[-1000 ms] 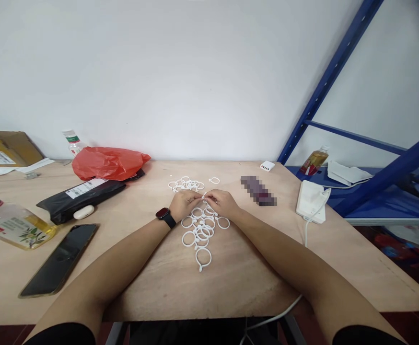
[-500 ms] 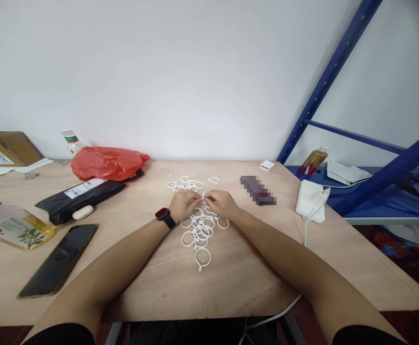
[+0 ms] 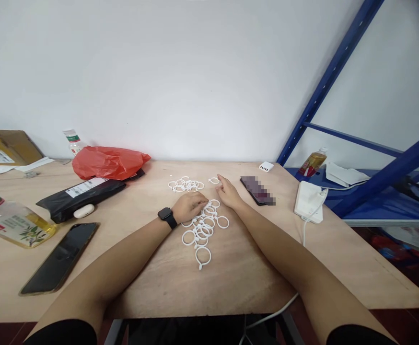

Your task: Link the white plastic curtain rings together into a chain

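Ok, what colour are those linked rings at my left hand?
White, all plain. The linked rings at the left hand show best in the head view, the only one.

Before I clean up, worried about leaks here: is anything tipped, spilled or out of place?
The bottle lies on its side at the left edge of the table, yellow liquid inside; no spill shows.

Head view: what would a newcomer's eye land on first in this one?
The cluster of white rings in the middle of the wooden table draws the eye first, with the left hand resting on its far end. Just beyond, the right hand stretches open fingers toward a loose ring lying by itself. The red plastic bag at the back left and the blue rack on the right stand out by colour.
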Demonstrator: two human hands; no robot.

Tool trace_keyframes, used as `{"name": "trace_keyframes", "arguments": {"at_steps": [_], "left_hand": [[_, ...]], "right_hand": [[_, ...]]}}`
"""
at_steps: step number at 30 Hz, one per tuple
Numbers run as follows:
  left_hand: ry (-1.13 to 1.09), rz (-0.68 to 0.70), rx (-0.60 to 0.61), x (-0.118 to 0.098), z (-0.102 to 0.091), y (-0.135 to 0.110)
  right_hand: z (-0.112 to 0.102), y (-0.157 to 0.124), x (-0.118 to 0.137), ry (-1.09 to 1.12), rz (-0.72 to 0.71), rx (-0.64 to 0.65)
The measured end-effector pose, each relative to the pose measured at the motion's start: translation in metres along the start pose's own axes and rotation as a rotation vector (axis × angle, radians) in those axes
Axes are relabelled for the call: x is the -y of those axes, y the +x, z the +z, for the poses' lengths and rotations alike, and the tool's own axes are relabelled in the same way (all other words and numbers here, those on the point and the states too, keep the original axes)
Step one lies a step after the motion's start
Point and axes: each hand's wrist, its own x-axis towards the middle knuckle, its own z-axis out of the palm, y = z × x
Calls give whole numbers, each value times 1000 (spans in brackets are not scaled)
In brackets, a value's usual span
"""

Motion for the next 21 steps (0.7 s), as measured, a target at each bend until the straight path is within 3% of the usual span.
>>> {"name": "trace_keyframes", "arguments": {"at_steps": [8, 12, 16, 21], "left_hand": [[44, -91, 8, 1, 1, -1], [63, -115, -5, 0, 2, -1], [74, -125, -5, -1, 1, -1], [116, -214, -129, 4, 3, -1]], "right_hand": [[-4, 2, 6, -212, -33, 155], [-7, -4, 13, -233, 15, 135], [-10, -8, 17, -231, -33, 160], [-13, -13, 37, -63, -112, 19]]}}
